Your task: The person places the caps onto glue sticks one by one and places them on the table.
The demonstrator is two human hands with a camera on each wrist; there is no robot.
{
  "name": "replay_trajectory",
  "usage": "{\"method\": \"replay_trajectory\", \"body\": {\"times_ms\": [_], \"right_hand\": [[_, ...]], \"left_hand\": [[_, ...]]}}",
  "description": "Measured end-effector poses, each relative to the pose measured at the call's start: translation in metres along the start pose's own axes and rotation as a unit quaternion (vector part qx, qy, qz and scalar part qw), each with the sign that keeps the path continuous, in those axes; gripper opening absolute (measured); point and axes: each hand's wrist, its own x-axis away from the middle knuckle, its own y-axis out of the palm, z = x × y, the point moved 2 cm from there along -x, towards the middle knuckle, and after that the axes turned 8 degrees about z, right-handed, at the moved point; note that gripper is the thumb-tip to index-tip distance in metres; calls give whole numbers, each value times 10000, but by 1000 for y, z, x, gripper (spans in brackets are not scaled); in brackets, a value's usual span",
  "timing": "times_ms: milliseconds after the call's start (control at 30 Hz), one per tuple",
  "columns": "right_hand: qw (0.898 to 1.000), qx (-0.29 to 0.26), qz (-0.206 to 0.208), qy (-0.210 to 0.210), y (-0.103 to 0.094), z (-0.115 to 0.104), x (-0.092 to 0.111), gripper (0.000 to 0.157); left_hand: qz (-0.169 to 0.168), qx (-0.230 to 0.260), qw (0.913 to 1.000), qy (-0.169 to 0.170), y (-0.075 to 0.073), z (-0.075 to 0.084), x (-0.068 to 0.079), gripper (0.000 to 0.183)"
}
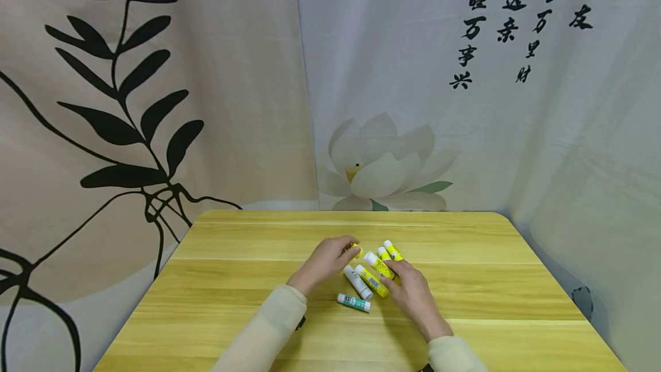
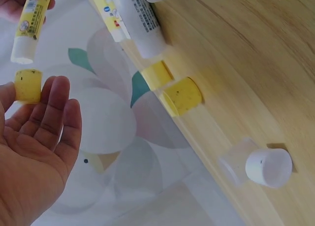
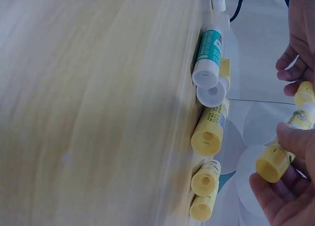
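Left grip (image 1: 326, 260): pinching a yellow cap (image 2: 28, 86) between thumb and fingertips; other fingers loosely bent.
Right grip (image 1: 413, 291): wrapped on the body of a held yellow stick (image 2: 33, 21), white nose facing the cap.
Held pair: above the table (image 1: 248, 291), between its left and right edges, well apart from both. Cap and nose look just apart in the left wrist view.
Loose sticks: mid-table, short of the far edge. Two slim yellow sticks (image 3: 204, 181), a thick yellow stick (image 1: 370, 281), a white tube (image 1: 357, 283), and a teal tube (image 1: 353, 302), lowest of the bunch toward us.
Loose caps: a second yellow cap (image 2: 183, 96) and a white cap (image 2: 270, 168) lie on the table.
Cap step: we read it as fitting or pulling the cap; we can't tell which.
Alignment: we'd hold both axes in one line and move straight; a tilted rim could catch or scrape the nose.
Force: we'd pinch the cap lightly, low on its sides, and brace the stick by its barrel.
Risk: slip could drop the cap; we'd stay above bare table, off the loose sticks.
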Motion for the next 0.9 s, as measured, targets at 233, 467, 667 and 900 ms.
{"method": "replay_trajectory", "body": {"times_ms": [233,467,667,900], "right_hand": [[10000,-1,18,3,0,-3,0,36],[10000,7,-9,-79,1,-6,2,37],[9999,-14,-32,-97,0,-8,2,35],[9998,24,-60,-168,1,-8,3,37]], "left_hand": [[-17,78,9999,103,1,6,1,35],[-91,133,9998,125,1,7,1,35],[-170,141,9995,241,1,9,1,35],[-115,44,9986,515,2,12,4,35]]}}
